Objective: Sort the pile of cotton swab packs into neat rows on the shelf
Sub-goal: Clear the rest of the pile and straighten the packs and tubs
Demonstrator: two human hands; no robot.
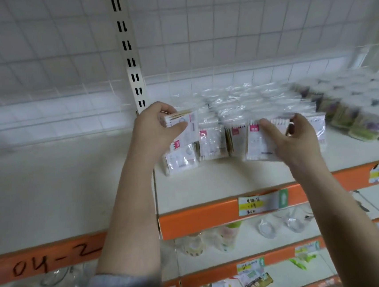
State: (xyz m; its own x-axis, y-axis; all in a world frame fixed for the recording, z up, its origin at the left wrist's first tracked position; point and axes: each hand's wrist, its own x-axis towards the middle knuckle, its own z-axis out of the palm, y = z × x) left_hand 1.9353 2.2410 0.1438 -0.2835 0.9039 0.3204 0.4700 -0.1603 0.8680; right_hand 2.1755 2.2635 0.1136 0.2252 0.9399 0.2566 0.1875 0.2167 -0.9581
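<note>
Your left hand (153,126) grips a swab pack (183,126), thumb in front, fingers behind, raised above the row's left end | your right hand (293,136) clasps an upright pack (259,142) at the row's right, thumb across its face | further packs (244,98) piled behind on the shelf (211,183) | green packs (352,113) far right.

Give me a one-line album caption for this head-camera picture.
Left hand and right hand each grip clear plastic cotton swab packs on a cream shelf with an orange edge.
</note>
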